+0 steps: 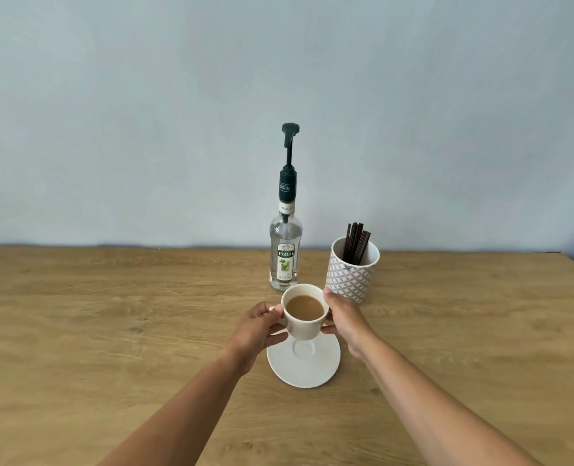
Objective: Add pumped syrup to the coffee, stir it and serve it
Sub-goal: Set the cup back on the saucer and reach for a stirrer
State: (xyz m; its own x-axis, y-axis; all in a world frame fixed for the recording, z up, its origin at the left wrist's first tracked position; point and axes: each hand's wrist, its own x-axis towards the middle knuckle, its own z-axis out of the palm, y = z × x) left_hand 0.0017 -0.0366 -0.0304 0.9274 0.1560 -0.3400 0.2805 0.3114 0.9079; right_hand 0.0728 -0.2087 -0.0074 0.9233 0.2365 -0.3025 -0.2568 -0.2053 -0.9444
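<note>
Both hands grasping coffee cup (304, 312), left hand (262, 326) pinching handle side, right hand (342, 317) wrapping far-right wall. Cup lifted above saucer (304, 368), just near of syrup pump bottle (285, 253). Stirrer holder (351, 274) right. Risk: tilt spills coffee; cup bumps bottle.

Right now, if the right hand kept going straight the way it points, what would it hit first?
The right hand, holding the cup, points away towards the wall. The patterned pot of stir sticks sits just beyond its fingertips, so probably that first, though depth is hard to judge.
</note>
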